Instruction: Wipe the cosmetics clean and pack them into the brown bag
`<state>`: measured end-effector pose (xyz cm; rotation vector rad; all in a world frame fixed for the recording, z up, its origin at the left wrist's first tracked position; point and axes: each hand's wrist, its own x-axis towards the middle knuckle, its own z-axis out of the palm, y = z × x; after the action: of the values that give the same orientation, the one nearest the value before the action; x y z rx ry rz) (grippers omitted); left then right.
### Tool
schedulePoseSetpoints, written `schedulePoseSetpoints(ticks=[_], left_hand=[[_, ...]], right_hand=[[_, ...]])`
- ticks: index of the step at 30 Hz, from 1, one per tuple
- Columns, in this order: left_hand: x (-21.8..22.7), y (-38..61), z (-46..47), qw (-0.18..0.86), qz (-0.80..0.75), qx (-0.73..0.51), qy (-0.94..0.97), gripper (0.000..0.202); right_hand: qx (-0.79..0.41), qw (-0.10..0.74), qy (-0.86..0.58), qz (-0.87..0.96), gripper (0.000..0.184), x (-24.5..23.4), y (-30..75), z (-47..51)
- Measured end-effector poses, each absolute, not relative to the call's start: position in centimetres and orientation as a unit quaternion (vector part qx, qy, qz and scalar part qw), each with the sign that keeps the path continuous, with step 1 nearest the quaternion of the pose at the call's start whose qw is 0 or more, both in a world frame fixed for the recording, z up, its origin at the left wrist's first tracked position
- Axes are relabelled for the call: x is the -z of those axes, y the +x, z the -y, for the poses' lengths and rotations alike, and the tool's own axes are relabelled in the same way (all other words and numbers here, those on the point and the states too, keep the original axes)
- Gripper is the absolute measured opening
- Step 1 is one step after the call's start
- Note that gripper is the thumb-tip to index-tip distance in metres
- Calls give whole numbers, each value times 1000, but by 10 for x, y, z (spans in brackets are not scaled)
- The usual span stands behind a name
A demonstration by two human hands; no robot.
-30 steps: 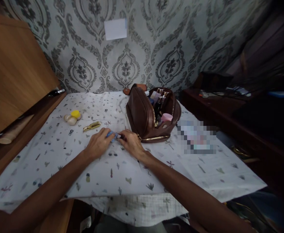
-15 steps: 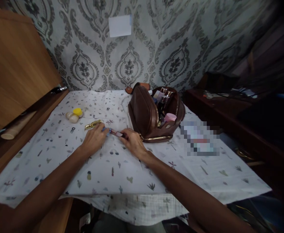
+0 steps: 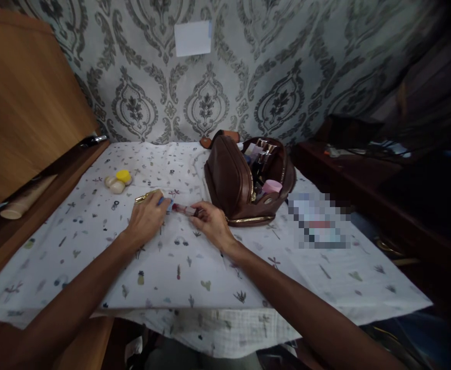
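My left hand [image 3: 147, 216] is closed on a small blue object [image 3: 167, 204] that sticks out beyond the fingertips; its kind I cannot make out. Between the fingers and thumb of my right hand [image 3: 212, 224] is a slim clear lip gloss tube [image 3: 185, 209], its reddish end pointing left at the blue object. Behind my left knuckles lies a shiny gold tube [image 3: 143, 197], partly covered by the hand. Just beyond my right hand stands a brown makeup bag [image 3: 227, 177], unzipped, with a pink-lidded jar [image 3: 271, 186] and several cosmetics inside.
Several beige egg-shaped things and a yellow round one [image 3: 123, 177] lie at the back left. A patterned white cloth [image 3: 164, 288] covers the table. On the right lies a blurred-out flat item [image 3: 318, 221]. A wooden panel [image 3: 29, 103] borders the left side, and a papered wall the back.
The blue object and the lip gloss tube have moved slightly apart. My left hand has shifted a little left, now covering more of the gold tube. The view has tilted slightly.
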<state>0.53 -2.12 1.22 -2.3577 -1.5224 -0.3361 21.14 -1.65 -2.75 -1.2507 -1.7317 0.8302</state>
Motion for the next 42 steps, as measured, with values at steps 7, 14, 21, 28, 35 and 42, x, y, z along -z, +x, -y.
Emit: schedulePoseSetpoints(ticks=[7,14,21,28,35,42], left_hand=[[1,23,36,237,402,202,-861,26],[4,30,38,215,401,157,-876,26],[-5,24,35,170,492,41,-853,25],[-15,23,33,129,545,11,-828,26],[-12,19,29,116,557,19,-822,28],[-17,17,30,115,587,9,-801,28]], right_hand=[[-331,448,-459,692,24,32,209,14],[-305,447,-450,711,25,34,211,14],[-312,432,-465,707,22,33,211,15],[-298,441,-460,711,19,31,212,17],[-275,451,-440,727,12,30,213,16],[-300,462,-470,690,28,31,212,15]])
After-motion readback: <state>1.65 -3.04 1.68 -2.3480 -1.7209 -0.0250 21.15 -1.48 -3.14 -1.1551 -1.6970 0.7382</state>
